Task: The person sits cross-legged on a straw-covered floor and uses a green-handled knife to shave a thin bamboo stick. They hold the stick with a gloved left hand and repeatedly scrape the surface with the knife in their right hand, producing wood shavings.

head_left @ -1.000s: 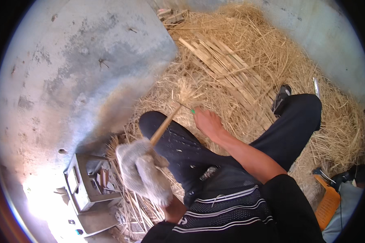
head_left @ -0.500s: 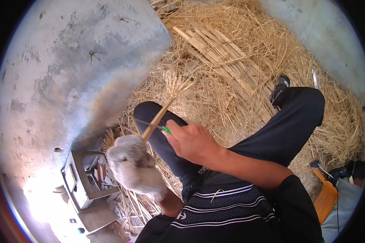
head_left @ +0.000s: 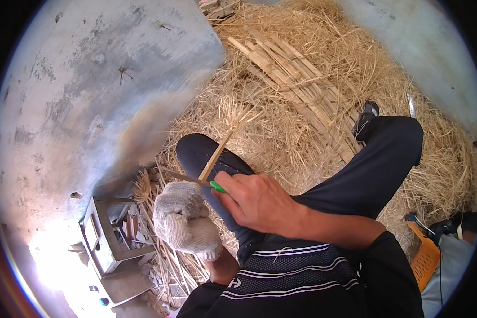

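My left hand [head_left: 184, 221], in a thick pale knitted glove, grips the lower end of a thin bamboo stick [head_left: 217, 153]. The stick slants up and to the right, and its far end is split into a frayed fan of fibres [head_left: 237, 112]. My right hand [head_left: 255, 203] is bare and closed on a knife with a green handle [head_left: 217, 186]. The knife's narrow blade [head_left: 181, 177] points left and lies across the stick just above the glove. Both hands work over my left knee [head_left: 201, 151] in dark trousers.
A heap of straw and shavings [head_left: 323, 79] covers the ground ahead, with a bundle of split bamboo slats [head_left: 297, 85] on it. Bare concrete floor [head_left: 90, 90] lies to the left. A small grey open box with tools [head_left: 111, 238] stands lower left. An orange crate [head_left: 426, 259] sits lower right.
My right hand drew back from the stick's frayed end to just above the glove and now holds the green-handled knife with its blade against the stick. The gloved left hand stayed in place.
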`<action>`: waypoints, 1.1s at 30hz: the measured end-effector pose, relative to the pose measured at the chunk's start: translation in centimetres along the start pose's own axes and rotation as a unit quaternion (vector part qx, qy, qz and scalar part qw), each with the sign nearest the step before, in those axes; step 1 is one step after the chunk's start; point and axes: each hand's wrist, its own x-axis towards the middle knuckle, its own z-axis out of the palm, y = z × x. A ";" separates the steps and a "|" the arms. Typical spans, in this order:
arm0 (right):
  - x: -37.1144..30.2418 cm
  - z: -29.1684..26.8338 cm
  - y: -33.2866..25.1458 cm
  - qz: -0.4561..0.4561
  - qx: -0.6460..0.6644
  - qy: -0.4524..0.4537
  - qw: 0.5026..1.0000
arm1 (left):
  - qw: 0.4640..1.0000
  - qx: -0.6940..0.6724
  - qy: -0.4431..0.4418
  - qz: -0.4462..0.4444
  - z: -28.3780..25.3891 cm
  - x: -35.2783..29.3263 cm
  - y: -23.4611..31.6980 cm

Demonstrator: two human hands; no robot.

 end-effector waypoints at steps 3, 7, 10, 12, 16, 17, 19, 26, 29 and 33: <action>0.1 0.2 1.6 0.052 -0.060 -0.024 0.997 | 0.996 -0.029 -0.062 0.053 -0.2 -0.1 -0.2; -0.6 1.2 10.3 0.190 -0.165 -0.070 0.965 | 0.998 -0.040 -0.024 0.037 -0.9 -0.9 -2.1; -0.3 0.3 5.6 0.138 -0.085 -0.023 0.986 | 0.998 -0.047 -0.014 0.037 -2.2 -1.9 -2.5; -0.1 -1.0 2.1 0.071 -0.045 -0.015 0.996 | 0.998 -0.049 0.000 0.038 -3.4 -2.0 -3.1; 0.0 0.2 2.3 0.100 -0.095 -0.045 0.989 | 0.995 -0.099 0.000 0.018 -4.2 -2.3 -3.3; 0.3 0.7 4.0 0.143 -0.124 -0.047 0.981 | 0.993 -0.113 -0.026 0.009 -4.3 -2.3 -3.3; 0.1 0.6 6.5 0.156 -0.084 -0.047 0.983 | 0.991 -0.104 -0.082 0.002 -5.5 -2.6 -3.4; 0.3 -0.4 2.1 0.078 -0.066 -0.048 0.994 | 0.971 -0.175 0.144 -0.077 -9.9 -1.5 -6.3; 0.6 1.3 9.1 0.149 -0.126 -0.044 0.980 | 0.991 -0.123 -0.060 -0.001 -7.0 -1.8 -4.8; 1.5 0.2 5.3 0.119 -0.065 -0.069 0.988 | 0.992 -0.074 -0.074 0.063 -3.2 -0.3 -2.5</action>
